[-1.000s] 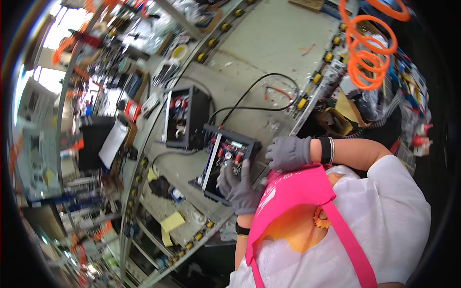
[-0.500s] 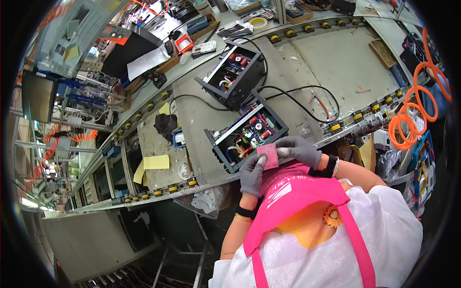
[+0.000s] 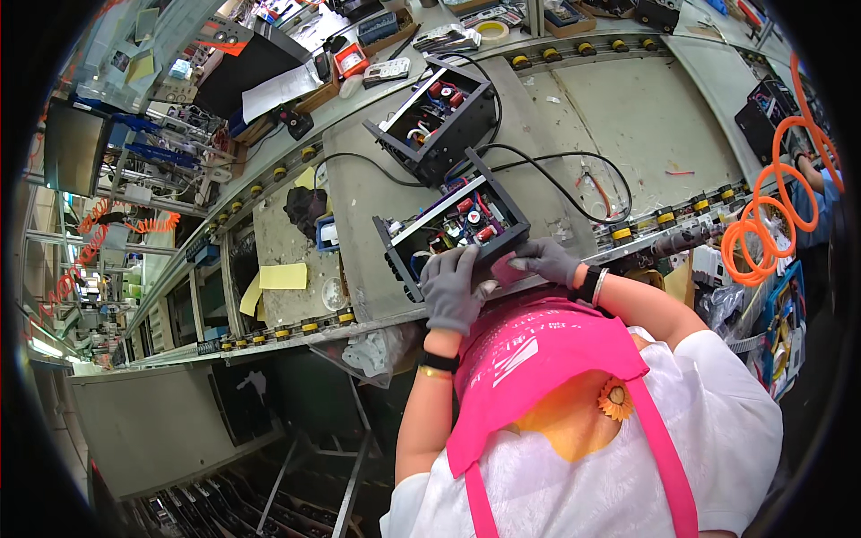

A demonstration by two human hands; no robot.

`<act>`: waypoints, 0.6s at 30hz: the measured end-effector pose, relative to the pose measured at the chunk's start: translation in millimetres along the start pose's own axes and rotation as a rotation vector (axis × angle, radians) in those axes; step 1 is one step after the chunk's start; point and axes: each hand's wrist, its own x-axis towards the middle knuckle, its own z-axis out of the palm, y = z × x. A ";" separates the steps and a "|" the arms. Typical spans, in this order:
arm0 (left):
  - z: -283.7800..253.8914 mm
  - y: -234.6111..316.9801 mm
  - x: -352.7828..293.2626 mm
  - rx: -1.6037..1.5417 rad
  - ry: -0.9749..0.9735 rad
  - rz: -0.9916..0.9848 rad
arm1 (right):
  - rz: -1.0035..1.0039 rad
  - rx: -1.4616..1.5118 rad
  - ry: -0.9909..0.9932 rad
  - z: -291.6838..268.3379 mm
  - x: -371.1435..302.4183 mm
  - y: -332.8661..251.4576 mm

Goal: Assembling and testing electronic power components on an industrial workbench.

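An open-topped black electronics case (image 3: 511,235), with red, white and yellow parts and wires inside, sits tilted at the belt's near edge. My gloved left hand (image 3: 451,289) rests on its near left corner, fingers stretched forward over the rim and thumb held apart. Against the near side of the case is a small pink paper slip (image 3: 508,271), partly hidden. My gloved right hand (image 3: 549,261) pinches the right end of that slip, close to the case's near right corner. A second similar case (image 3: 457,134) stands right behind, its black cable (image 3: 574,154) looping to the right.
Yellow paper sheets (image 3: 282,276) and a dark cloth (image 3: 305,207) lie left of the belt (image 3: 359,242). Rollers (image 3: 665,215) line its edge. Cutters (image 3: 596,193) lie at right, near a hanging orange coiled hose (image 3: 758,238). Another person's arm (image 3: 810,175) shows far right.
The pink slip has gone from between both hands to the near side of the case. My left hand has let go of it and moved up onto the case's corner.
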 end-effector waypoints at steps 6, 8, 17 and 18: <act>21.9 -3.3 13.9 0.056 -0.179 -0.023 | -0.012 -0.060 0.014 11.5 10.7 4.1; 30.1 -8.6 13.1 0.071 -0.134 0.018 | -0.022 -0.093 0.029 12.3 12.0 2.9; 38.1 -11.6 14.3 0.084 -0.095 0.024 | 0.060 0.005 0.041 10.0 12.1 2.2; 38.0 -12.2 14.0 0.081 -0.098 0.024 | 0.071 -0.025 0.050 10.5 10.5 -3.5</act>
